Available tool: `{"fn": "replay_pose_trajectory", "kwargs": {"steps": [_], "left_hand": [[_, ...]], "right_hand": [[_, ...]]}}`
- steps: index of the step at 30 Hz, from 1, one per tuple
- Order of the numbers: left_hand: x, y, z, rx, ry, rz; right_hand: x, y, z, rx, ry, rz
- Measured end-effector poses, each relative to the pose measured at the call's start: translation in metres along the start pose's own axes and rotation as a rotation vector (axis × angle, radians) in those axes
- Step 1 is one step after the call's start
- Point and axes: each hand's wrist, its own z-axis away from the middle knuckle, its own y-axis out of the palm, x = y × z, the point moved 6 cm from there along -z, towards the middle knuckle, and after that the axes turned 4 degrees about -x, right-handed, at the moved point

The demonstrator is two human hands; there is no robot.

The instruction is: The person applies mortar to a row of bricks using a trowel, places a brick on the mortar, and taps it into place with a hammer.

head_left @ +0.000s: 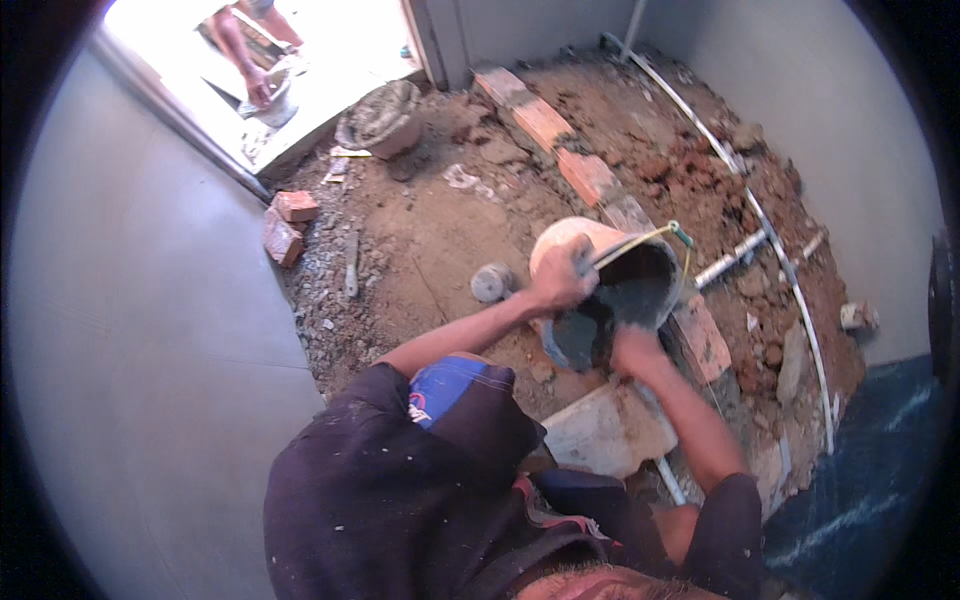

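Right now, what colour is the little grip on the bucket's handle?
Green. The handle grip shows best in the head view.

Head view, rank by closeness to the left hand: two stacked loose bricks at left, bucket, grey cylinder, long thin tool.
1. Bucket: in the left hand's grip.
2. Grey cylinder: on the ground, just left.
3. Long thin tool: farther left.
4. Loose bricks: farthest left, past the tool.

Bucket (590,233): interior shadowed; contents indistinct.
Right hand (637,352): blurred at bucket mouth; fingers indistinct.
Co-worker (233,48): upper body cut off by top edge.
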Motion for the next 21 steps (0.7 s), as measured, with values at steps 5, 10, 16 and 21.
{"fn": "replay_pose_trajectory", "kwargs": {"steps": [5, 10, 16, 21], "left_hand": [[0.008, 0.007, 0.004, 0.029, -0.016, 0.1], [0.006, -0.011, -0.001, -0.079, -0.098, 0.095], [-0.001, -0.011, -0.004, -0.059, 0.048, 0.036], [-0.011, -0.021, -0.008, -0.179, 0.072, 0.01]], "right_hand": [[-0.019, -0.074, -0.003, -0.24, 0.156, -0.109], [0.021, -0.019, 0.011, 0.113, -0.035, -0.045], [-0.015, -0.082, -0.007, -0.252, 0.216, -0.128], [0.008, -0.047, -0.01, -0.021, 0.092, -0.144]]}}
